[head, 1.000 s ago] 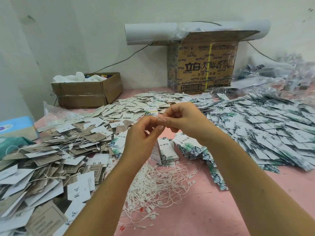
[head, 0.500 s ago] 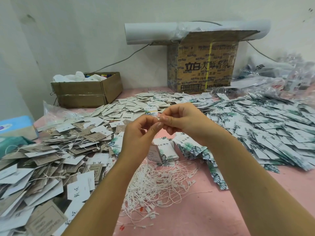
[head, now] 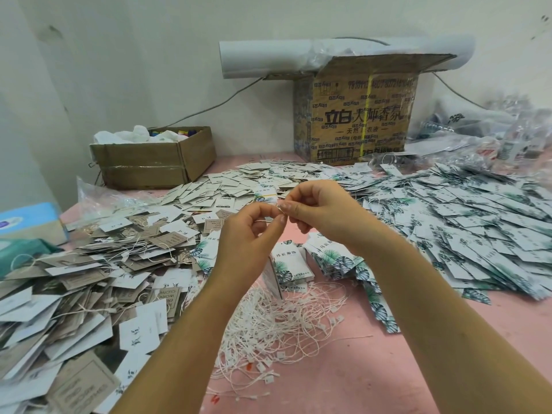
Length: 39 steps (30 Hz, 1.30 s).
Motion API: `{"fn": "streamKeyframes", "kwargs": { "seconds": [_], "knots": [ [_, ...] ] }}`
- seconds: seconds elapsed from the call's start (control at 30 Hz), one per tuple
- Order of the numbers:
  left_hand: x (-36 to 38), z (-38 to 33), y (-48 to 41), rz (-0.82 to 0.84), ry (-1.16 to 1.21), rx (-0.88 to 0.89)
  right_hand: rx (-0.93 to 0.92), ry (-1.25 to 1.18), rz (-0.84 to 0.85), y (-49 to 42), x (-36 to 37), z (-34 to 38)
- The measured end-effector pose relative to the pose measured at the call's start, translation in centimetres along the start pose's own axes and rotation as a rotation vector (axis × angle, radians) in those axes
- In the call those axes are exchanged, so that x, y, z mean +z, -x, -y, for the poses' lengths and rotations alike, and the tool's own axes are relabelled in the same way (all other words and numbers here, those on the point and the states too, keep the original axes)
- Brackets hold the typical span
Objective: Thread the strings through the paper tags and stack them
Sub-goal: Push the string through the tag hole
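Almost nothing has moved in the last second: the left hand [head: 248, 234] and right hand [head: 322, 210] stay raised together over the middle of the pink counter [head: 373, 369], their fingertips only working a little closer. A wide drift of leaf-print tags [head: 478, 228] covers the right of the counter. On the left lies a heap of grey and white tags [head: 89, 279], many already strung. Between the forearms lies a tangle of loose strings [head: 277, 324]. The hands meet fingertip to fingertip, each pinching a thin white string [head: 279, 208] between thumb and forefinger, the other fingers curled. The visible piece of string runs roughly left to right between them. Directly below the hands, slightly nearer the left hand, sits a small bunch of tags [head: 291, 264]; whether it hangs from the string or rests on the counter cannot be told.
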State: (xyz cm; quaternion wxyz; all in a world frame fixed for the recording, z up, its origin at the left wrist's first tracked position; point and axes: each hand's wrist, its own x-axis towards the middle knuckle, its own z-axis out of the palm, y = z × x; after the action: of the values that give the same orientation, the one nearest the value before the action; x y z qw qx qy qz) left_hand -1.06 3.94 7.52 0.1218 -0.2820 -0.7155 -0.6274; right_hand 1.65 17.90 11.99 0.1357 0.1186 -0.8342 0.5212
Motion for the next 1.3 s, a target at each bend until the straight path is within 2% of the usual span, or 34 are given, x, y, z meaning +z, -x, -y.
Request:
{"fn": "streamKeyframes", "kwargs": {
  "seconds": [0.33,0.9,1.07,1.3],
  "knots": [
    [0.23,-0.14,0.03,0.008,-0.006,0.004,0.043,0.03,0.033,0.06,-0.69,-0.01],
    [0.36,-0.19,0.27,0.015,0.018,-0.033,0.046,-0.05,-0.043,0.01,-0.57,0.04],
    [0.4,-0.18,0.19,0.033,0.006,-0.036,0.061,-0.007,0.005,0.0,-0.39,0.12],
    [0.31,-0.19,0.22,0.03,0.031,-0.042,0.074,-0.019,-0.022,-0.01,-0.37,-0.03]
  ]
}}
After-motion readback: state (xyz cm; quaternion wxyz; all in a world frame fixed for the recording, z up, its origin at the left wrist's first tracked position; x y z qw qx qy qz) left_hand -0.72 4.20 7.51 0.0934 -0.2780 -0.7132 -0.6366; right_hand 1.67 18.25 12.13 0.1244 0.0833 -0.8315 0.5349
